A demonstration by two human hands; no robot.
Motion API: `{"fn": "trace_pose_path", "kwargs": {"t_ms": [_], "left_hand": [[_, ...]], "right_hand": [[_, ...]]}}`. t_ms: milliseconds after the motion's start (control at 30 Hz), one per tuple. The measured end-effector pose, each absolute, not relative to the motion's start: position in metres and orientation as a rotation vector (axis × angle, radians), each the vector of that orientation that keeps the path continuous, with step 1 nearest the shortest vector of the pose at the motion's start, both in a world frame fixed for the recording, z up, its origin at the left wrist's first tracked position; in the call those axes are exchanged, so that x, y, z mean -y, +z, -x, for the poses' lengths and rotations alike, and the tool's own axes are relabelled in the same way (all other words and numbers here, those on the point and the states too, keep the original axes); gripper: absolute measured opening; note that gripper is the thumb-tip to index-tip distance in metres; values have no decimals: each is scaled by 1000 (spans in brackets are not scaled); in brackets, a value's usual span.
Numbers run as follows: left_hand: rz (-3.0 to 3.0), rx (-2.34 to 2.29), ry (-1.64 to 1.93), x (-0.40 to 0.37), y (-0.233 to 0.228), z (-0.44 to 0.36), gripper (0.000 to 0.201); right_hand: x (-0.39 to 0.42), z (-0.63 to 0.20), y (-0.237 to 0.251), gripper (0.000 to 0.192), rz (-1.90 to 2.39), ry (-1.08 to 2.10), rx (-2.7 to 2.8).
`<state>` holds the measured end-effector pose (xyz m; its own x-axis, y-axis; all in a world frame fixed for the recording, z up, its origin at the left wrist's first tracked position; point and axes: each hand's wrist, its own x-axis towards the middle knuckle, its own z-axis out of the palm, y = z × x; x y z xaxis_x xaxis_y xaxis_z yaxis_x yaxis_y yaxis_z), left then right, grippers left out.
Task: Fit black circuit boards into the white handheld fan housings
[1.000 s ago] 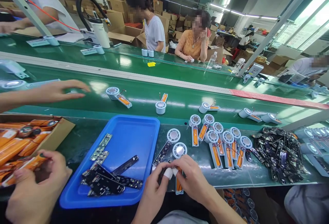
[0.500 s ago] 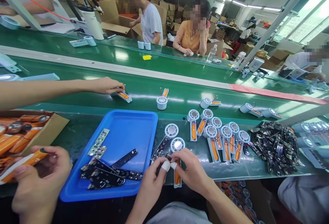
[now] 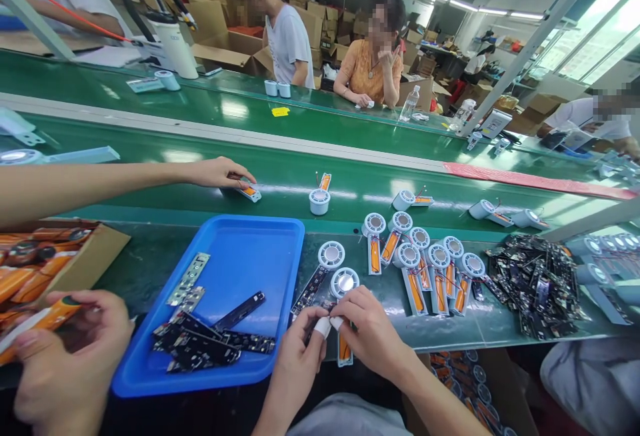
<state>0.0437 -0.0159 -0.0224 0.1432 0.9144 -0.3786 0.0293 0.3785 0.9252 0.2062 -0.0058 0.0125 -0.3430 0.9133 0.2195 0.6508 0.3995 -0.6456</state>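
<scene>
My left hand point(image 3: 295, 359) and my right hand point(image 3: 373, 333) meet at the near edge of the green bench, thumbs in white finger cots. Both pinch one small fan unit: its round white head point(image 3: 344, 283) lies just beyond my fingers, its orange battery point(image 3: 343, 349) pokes out below them, and a black circuit board point(image 3: 309, 295) lies beside it on the left. A blue tray point(image 3: 250, 249) to my left holds several black circuit boards point(image 3: 215, 346).
Several finished fan-and-battery units point(image 3: 425, 266) lie in a row at my right, then a heap of black boards point(image 3: 535, 283). A co-worker's hand point(image 3: 65, 356) holds an orange battery by a cardboard box point(image 3: 100, 249). Another co-worker's hand point(image 3: 220, 173) rests on a conveyor unit.
The co-worker's arm reached right along the conveyor and now covers a fan unit there. My two hands stayed pinched on the same unit, shifting only slightly.
</scene>
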Motion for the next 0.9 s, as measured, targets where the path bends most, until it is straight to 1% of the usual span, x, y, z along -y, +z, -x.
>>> {"fn": "trace_pose_path", "kwargs": {"t_ms": [100,200,400,567,633,700,833,900], "left_hand": [[-962,-1319,900,18,-20,-46,41],[-995,-1326,883,20,-22,-44,49],[-1196,-1393,929,20,-24,-41,38],[-1477,-1457,1014,21,-24,-39,35],[-1522,-1439,1028,21,-25,-37,35],[-1503,-1413,1002,19,-26,-35,36],[-1351,-1332,940,13,-24,-32,37],[-1288,-1293,922,10,-23,-31,37]], "right_hand": [[4,-204,9,17,1338,558,2022],[3,-202,5,15,1366,426,2014],[2,-199,7,20,1401,105,2189],[3,-196,15,22,1402,-21,2335],[2,-196,15,23,1391,-14,2354],[1,-198,12,22,1375,60,2331],[-4,-205,10,18,1370,341,2179],[-6,-209,14,21,1375,456,2168]]}}
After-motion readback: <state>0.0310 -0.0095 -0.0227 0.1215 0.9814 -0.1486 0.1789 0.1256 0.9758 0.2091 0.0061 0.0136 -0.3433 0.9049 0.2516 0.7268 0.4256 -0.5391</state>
